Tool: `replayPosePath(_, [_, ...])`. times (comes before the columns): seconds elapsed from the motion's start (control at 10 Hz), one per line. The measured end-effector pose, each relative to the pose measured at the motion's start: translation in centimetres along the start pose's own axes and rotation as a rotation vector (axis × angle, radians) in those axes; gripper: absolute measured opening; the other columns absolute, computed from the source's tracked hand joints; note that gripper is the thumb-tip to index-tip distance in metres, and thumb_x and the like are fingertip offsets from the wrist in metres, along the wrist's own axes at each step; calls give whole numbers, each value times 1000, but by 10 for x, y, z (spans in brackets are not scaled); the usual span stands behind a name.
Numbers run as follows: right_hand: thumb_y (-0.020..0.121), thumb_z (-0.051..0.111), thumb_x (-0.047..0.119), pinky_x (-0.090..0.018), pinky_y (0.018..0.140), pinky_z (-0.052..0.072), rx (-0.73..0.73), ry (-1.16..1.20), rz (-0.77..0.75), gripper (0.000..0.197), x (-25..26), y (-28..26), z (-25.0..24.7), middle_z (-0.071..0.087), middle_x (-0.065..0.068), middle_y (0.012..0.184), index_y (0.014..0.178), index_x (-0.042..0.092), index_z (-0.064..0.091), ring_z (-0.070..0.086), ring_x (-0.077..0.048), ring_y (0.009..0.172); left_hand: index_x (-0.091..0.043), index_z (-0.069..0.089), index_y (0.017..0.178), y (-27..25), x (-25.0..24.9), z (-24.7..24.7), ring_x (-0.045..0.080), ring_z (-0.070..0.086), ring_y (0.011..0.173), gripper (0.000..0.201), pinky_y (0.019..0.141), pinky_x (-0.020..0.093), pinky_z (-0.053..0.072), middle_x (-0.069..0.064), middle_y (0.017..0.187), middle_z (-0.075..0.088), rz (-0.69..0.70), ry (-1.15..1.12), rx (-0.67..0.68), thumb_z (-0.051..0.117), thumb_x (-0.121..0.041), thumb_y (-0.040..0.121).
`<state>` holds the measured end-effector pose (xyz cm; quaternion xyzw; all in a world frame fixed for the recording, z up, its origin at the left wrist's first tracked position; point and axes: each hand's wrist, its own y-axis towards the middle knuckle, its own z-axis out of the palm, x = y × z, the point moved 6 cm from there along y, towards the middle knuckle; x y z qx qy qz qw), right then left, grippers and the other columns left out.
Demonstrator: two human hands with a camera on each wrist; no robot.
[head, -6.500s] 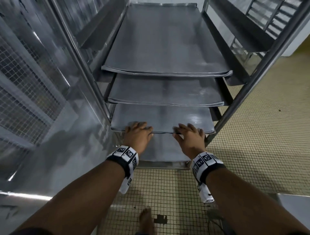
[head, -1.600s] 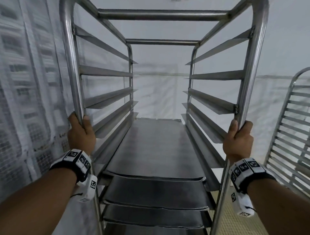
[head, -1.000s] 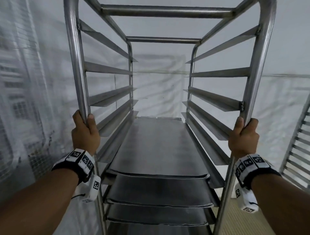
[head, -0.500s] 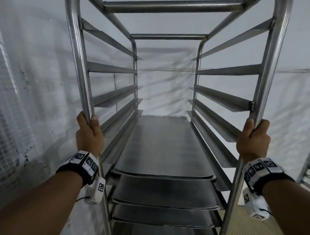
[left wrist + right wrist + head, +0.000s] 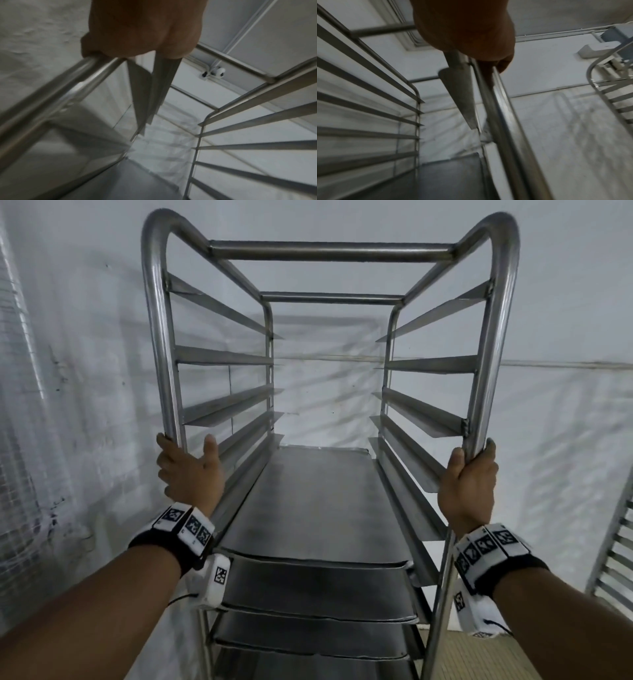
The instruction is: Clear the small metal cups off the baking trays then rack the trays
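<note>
the left hand (image 5: 186,470) sits at the near left upright of the tray rack (image 5: 330,254), thumb and fingers spread either side of the tube and loosened rather than wrapped around it; the left wrist view is blurred but shows one finger hooked on the tube. the right hand (image 5: 467,479) is clenched around the near right upright, thumb lying up along the tube. the baking trays (image 5: 318,508) are already seated on the lower rails of the rack, one above another, each resting on its rail pair; the upper rails carry nothing. no small metal cups appear in any view, so their location cannot be stated. judged from this layout, the racking step is finished or close to it, and the step in hand is positioning the rack itself near the white wall (image 5: 85,354). the next move calls for either a full re-grip with the left hand to steer the rack evenly, or a clean let-go with both hands once it stands where wanted. a second rack (image 5: 613,559) stands just beside it on the right.
</note>
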<state>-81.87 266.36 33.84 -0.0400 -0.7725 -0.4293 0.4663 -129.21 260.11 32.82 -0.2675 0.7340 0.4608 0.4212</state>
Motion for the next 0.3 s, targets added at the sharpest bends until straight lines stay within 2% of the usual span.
replayPosePath(0.1, [100,46,52,-47,121,16,50,-4,-110,82,25,-10,1,9,-18,165,159,11,6,12,-32,152,-11,0,159,-10,-21,-6,42,12,150,93,115,66,21,21,165,5,63,40,31,39,-66,96])
replayPosePath(0.2, [97,48,56,-48,122,18,131,-86,-320,64,22,-48,0,14,-19,164,149,19,44,11,-35,152,-28,26,156,-44,-12,-11,33,1,154,73,120,57,16,12,167,7,383,125,162,37,-69,96])
replayPosePath(0.3, [94,41,67,-54,105,45,284,-172,-543,55,-44,-132,3,30,1,161,127,28,63,34,-32,144,-51,40,141,-117,61,0,32,37,144,57,114,46,35,8,151,43,608,85,415,36,-77,90])
